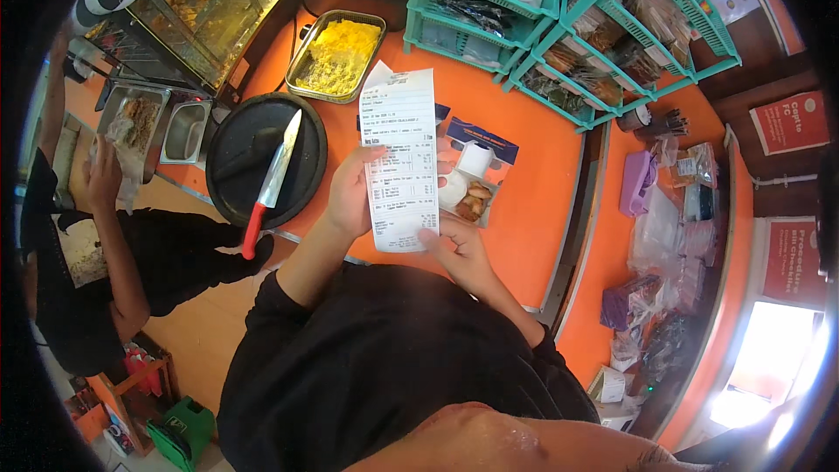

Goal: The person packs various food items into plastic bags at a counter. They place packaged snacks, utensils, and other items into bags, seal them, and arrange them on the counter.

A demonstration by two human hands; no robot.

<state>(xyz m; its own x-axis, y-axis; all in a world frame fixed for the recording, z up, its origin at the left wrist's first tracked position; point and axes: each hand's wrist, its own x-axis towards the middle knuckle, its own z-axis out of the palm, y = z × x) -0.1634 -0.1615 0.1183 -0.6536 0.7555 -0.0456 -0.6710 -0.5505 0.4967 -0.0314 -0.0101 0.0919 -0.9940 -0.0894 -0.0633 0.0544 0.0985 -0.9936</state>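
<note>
A long white printed receipt [402, 179] is held up in front of me over the orange counter. My left hand [350, 197] grips it at the left edge, and fingertips show past its right edge. At the lower right corner, my right hand [463, 249] pinches the paper, its fingertips slightly blurred. Behind the receipt lies an open meal box [504, 150] with browned food pieces, a white round item and a small white packet; the paper hides part of it. To the left, a red-handled knife [278, 166] rests across a round black chopping board [229, 153].
A metal tray [325, 96] of yellow food stands beyond the board, near a lit glass food case [192, 13]. Turquoise racks [546, 44] hold packets at the back. Plastic bags [657, 232] line the right counter. On the left, a co-worker's hand [98, 170] is over a food tray.
</note>
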